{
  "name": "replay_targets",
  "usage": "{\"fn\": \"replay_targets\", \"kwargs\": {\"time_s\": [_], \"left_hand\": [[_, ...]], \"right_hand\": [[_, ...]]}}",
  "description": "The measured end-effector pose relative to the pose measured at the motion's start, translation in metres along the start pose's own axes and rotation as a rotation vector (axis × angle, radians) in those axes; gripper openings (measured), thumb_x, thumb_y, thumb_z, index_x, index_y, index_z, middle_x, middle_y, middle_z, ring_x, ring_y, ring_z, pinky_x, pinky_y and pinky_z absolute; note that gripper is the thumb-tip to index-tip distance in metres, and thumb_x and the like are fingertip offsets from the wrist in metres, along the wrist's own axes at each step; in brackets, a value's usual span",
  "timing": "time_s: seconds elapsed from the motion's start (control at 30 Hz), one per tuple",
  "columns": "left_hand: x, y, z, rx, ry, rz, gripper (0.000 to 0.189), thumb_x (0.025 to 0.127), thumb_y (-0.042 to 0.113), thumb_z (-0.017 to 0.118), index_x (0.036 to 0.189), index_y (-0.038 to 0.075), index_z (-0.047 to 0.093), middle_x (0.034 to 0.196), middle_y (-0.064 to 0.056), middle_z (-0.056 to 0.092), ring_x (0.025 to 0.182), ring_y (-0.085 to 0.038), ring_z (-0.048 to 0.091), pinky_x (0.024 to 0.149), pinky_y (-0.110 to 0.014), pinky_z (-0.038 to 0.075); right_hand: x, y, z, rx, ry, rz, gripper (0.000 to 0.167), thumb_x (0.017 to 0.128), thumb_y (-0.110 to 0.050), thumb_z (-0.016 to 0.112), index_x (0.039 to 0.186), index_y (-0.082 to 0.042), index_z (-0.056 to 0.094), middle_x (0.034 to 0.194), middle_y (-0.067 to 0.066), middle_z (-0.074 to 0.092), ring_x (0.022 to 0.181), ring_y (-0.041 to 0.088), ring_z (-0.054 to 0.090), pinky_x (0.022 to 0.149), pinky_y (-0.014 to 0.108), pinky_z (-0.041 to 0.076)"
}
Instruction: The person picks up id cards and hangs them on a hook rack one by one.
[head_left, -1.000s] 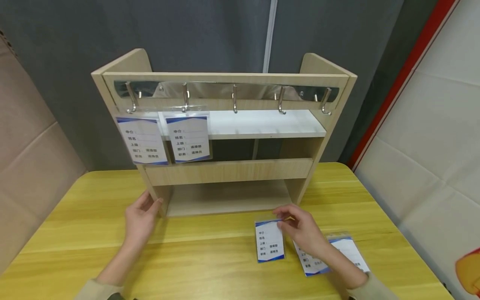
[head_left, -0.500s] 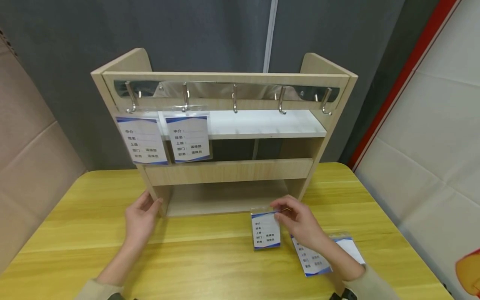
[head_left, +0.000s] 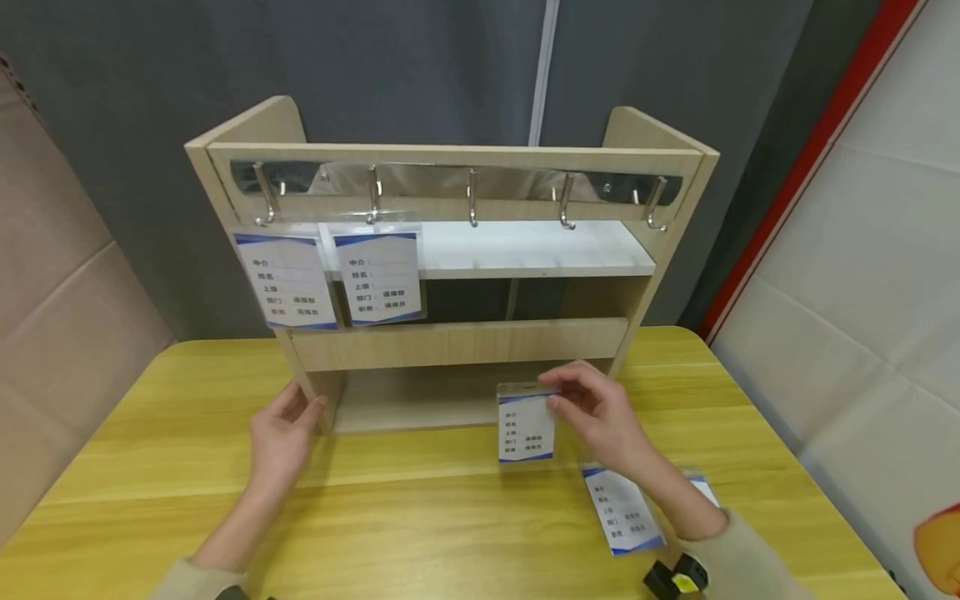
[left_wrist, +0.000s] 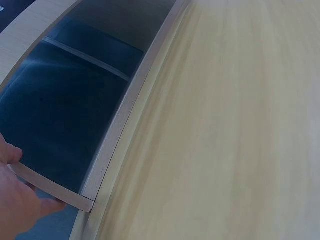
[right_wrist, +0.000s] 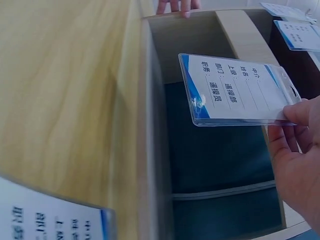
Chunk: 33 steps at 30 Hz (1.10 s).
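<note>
My right hand (head_left: 600, 412) pinches a badge (head_left: 527, 427) in a clear plastic sleeve by its top right corner, holding it upright in front of the rack's bottom opening. In the right wrist view the badge (right_wrist: 232, 92) shows its white face with blue corners, thumb on the front, fingers behind. My left hand (head_left: 281, 437) grips the lower left side panel of the wooden rack (head_left: 461, 343); the left wrist view shows the thumb and fingers (left_wrist: 52, 205) on either side of that panel. Two badges hang from the leftmost hooks, one badge (head_left: 288, 279) beside another badge (head_left: 379, 277).
A metal strip with several hooks (head_left: 472, 200) runs along the rack's top; the hooks right of the second bear nothing. Two more badges lie on the yellow wooden table (head_left: 420, 533): one badge (head_left: 624, 510) by my right forearm, another badge (head_left: 702, 486) partly hidden beneath it.
My right hand has lifted the badge off the table, moving it up and slightly left toward the rack. The left hand has stayed on the side panel.
</note>
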<state>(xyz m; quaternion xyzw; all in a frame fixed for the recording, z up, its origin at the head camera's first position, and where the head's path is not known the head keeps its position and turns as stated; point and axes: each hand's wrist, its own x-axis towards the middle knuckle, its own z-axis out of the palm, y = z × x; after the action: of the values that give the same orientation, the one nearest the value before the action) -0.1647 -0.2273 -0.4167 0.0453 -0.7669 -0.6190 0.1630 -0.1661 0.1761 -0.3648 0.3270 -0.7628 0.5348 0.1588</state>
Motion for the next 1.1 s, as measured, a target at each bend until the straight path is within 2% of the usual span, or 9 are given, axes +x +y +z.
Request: {"fn": "replay_targets", "kwargs": {"time_s": [0.3, 0.5, 0.7, 0.87, 1.1], "left_hand": [[0.000, 0.002, 0.000, 0.020, -0.001, -0.020, 0.054, 0.102, 0.005, 0.061, 0.154, 0.008, 0.045, 0.150, -0.020, 0.050, 0.135, -0.035, 0.052, 0.095, -0.015, 0.049], [0.000, 0.002, 0.000, 0.026, 0.007, -0.026, 0.054, 0.102, 0.006, 0.062, 0.153, 0.008, 0.046, 0.149, -0.019, 0.051, 0.133, -0.034, 0.054, 0.095, -0.015, 0.050], [-0.001, 0.002, -0.001, 0.022, 0.002, -0.011, 0.053, 0.102, 0.005, 0.061, 0.153, 0.006, 0.046, 0.149, -0.019, 0.051, 0.134, -0.035, 0.053, 0.095, -0.015, 0.050], [-0.001, 0.002, -0.001, 0.016, -0.001, -0.003, 0.053, 0.102, 0.005, 0.061, 0.153, 0.008, 0.046, 0.149, -0.019, 0.051, 0.134, -0.035, 0.053, 0.096, -0.016, 0.050], [-0.001, 0.000, 0.000, 0.002, -0.002, 0.012, 0.052, 0.102, 0.004, 0.060, 0.152, 0.006, 0.046, 0.148, -0.019, 0.052, 0.134, -0.035, 0.053, 0.096, -0.016, 0.050]], "right_hand": [[0.014, -0.007, -0.003, 0.010, 0.012, -0.061, 0.031, 0.088, 0.022, 0.063, 0.114, 0.006, 0.068, 0.107, 0.018, 0.067, 0.094, 0.015, 0.061, 0.077, 0.016, 0.057], [0.027, -0.017, -0.005, 0.006, 0.027, -0.072, 0.031, 0.089, 0.022, 0.063, 0.115, 0.006, 0.068, 0.110, 0.018, 0.067, 0.098, 0.018, 0.063, 0.085, 0.018, 0.058], [0.039, -0.026, -0.004, 0.017, 0.053, -0.131, 0.034, 0.087, 0.024, 0.063, 0.116, 0.008, 0.066, 0.110, 0.022, 0.064, 0.101, 0.014, 0.063, 0.087, 0.019, 0.058], [0.050, -0.034, 0.000, 0.052, 0.087, -0.179, 0.035, 0.087, 0.026, 0.062, 0.117, 0.010, 0.066, 0.108, 0.025, 0.061, 0.100, 0.019, 0.062, 0.089, 0.021, 0.058], [0.057, -0.039, 0.004, 0.087, 0.122, -0.216, 0.035, 0.087, 0.027, 0.061, 0.118, 0.012, 0.066, 0.110, 0.020, 0.063, 0.104, 0.019, 0.062, 0.094, 0.024, 0.057]]}}
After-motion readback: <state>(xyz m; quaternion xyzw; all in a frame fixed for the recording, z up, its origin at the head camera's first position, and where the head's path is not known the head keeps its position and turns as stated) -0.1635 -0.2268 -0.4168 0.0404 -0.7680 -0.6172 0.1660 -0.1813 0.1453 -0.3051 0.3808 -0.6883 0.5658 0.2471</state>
